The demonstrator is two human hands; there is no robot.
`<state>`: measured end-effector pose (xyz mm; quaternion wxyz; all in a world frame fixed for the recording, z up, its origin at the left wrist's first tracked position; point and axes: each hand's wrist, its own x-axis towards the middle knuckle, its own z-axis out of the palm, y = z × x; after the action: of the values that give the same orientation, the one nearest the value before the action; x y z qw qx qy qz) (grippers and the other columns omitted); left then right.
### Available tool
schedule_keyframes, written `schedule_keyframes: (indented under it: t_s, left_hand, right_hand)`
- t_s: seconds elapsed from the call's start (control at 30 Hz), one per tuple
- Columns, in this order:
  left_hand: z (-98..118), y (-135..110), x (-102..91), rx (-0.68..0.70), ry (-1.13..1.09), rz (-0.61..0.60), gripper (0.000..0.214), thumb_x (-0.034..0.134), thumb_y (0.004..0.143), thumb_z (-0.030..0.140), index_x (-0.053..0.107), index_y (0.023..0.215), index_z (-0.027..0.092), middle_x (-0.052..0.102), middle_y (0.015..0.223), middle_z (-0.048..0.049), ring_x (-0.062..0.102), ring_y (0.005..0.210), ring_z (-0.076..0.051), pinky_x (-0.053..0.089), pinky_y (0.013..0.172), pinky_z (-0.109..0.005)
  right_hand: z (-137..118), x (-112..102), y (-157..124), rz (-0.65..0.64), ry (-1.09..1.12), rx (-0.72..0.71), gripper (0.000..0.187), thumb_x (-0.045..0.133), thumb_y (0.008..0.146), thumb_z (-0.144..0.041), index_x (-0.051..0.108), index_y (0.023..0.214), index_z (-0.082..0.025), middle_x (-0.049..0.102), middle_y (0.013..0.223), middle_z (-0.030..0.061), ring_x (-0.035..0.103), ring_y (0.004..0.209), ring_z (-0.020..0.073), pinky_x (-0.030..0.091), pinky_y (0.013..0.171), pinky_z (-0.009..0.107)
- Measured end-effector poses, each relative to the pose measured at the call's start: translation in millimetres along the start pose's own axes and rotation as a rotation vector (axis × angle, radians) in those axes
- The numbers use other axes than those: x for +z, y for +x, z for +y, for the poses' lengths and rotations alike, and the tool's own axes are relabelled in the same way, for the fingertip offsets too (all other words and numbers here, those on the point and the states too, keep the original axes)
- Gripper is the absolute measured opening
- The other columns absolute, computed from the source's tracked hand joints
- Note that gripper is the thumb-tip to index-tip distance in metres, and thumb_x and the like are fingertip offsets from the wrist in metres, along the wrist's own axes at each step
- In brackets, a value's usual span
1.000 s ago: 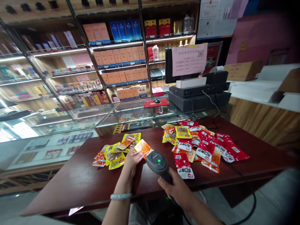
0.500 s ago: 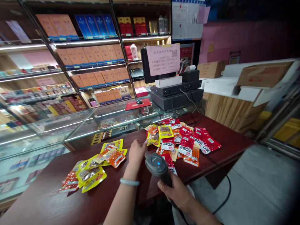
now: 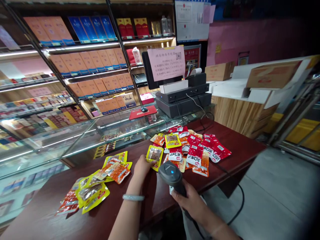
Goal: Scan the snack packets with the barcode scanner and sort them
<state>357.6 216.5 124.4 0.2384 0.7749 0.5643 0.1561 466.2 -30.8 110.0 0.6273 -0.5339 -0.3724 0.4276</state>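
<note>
My left hand (image 3: 143, 166), with a pale bangle at the wrist, grips the lower left edge of a yellow snack packet (image 3: 154, 155). That packet is tilted up beside the mixed pile. In my right hand (image 3: 188, 200) is a dark barcode scanner (image 3: 171, 175) with a blue light on top, its head close to the yellow packet. Red packets (image 3: 195, 150), orange ones (image 3: 201, 166) and another yellow packet (image 3: 172, 140) make up the pile on the right. A second group of yellow packets (image 3: 96, 196) and orange packets (image 3: 118, 171) lies to the left of my left arm.
The dark red table (image 3: 50, 213) adjoins a glass display counter (image 3: 82, 133). Beyond stand a monitor with a pink notice (image 3: 166, 63) and a cash drawer (image 3: 183, 105). A black cable (image 3: 241, 203) hangs at the table's right side. Shelves of boxes (image 3: 92, 63) line the back.
My left hand has taken hold of a yellow packet and drawn it from the pile toward me. The scanner stays in my right hand. The view has shifted slightly.
</note>
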Motion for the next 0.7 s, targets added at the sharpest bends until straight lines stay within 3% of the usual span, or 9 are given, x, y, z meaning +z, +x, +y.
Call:
schedule_keyframes:
  t_s: [0.13, 0.27, 0.53, 0.7]
  left_hand:
    - [-40.2, -24.7, 1.3, 0.012, -0.403, 0.028, 0.045, 0.085, 0.065, 0.043, 0.056, 0.091, 0.022, 0.075, 0.082, -0.0049, 0.072, 0.074, -0.026, 0.053, 0.067, -0.033]
    - [-63.1, -46.9, -0.2, 0.026, -0.648, 0.077, 0.053, 0.087, 0.062, 0.046, 0.058, 0.098, 0.021, 0.076, 0.085, -0.0056, 0.074, 0.076, -0.026, 0.058, 0.070, -0.037]
    - [-62.6, -71.1, -21.6, 0.015, -0.662, 0.177, 0.053, 0.086, 0.059, 0.047, 0.060, 0.096, 0.020, 0.077, 0.086, -0.0057, 0.073, 0.077, -0.026, 0.058, 0.071, -0.037]
    - [-58.8, -76.3, -23.4, 0.031, -0.646, 0.179, 0.051, 0.087, 0.059, 0.047, 0.062, 0.094, 0.020, 0.077, 0.090, -0.0076, 0.074, 0.081, -0.027, 0.057, 0.073, -0.036]
  right_hand:
    - [7.2, 6.7, 2.6, -0.062, 0.035, 0.042, 0.054, 0.074, 0.084, -0.069, 0.059, 0.103, -0.021, 0.044, 0.063, -0.0103, 0.034, 0.046, 0.0076, 0.032, 0.043, 0.021]
    - [2.0, 16.2, 3.6, -0.066, 0.052, 0.043, 0.056, 0.074, 0.083, -0.072, 0.057, 0.102, -0.022, 0.043, 0.061, -0.0114, 0.035, 0.044, 0.0076, 0.032, 0.043, 0.021]
    - [-6.5, 28.6, 3.3, -0.036, 0.022, 0.041, 0.061, 0.075, 0.078, -0.077, 0.057, 0.099, -0.022, 0.043, 0.058, -0.0117, 0.034, 0.045, 0.0081, 0.033, 0.044, 0.022]
    - [-6.4, 32.9, 3.5, -0.065, 0.011, 0.043, 0.061, 0.073, 0.079, -0.077, 0.057, 0.098, -0.022, 0.041, 0.057, -0.0125, 0.035, 0.043, 0.0083, 0.033, 0.043, 0.022]
